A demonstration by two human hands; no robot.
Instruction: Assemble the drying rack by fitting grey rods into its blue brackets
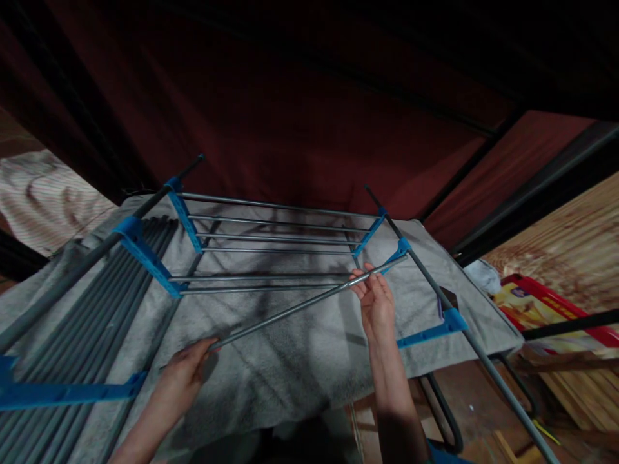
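Observation:
A drying rack frame with grey tubes and blue plastic connectors lies over a grey towel. Several thin metal rods span between the blue side pieces. One loose metal rod runs diagonally across the frame. My left hand is closed on the rod's near end. My right hand pinches the rod near its far end, close to a blue connector on the right tube.
A bundle of grey tubes lies at the left on the towel. A dark red curtain hangs behind. A red and yellow box sits on wooden planks at the right. Striped cloth lies far left.

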